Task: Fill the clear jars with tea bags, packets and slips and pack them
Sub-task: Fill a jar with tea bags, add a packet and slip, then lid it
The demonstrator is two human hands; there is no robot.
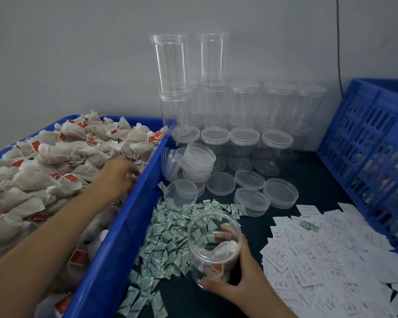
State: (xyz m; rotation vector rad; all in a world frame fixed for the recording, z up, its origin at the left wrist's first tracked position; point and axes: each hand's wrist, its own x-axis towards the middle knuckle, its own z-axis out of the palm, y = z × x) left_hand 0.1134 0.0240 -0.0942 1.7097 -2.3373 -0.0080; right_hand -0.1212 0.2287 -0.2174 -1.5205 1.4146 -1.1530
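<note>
Bare left arm stretched forward, left grip (pixel 121 173) palm down with fingers curled, blurred, right grip (pixel 237 281) clasping clear jar (pixel 205 260), thumb across front, fingers behind.

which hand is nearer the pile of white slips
Right. The right hand grips the open jar just left of the slips; the left hand is in the tea bag bin.

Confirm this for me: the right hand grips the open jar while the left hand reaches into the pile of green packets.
Not quite. The head view shows the left hand reaching into the tea bags in the blue bin, not into the green packets, which lie outside the bin beside it. The rest holds: the right hand grips the open jar.
</note>
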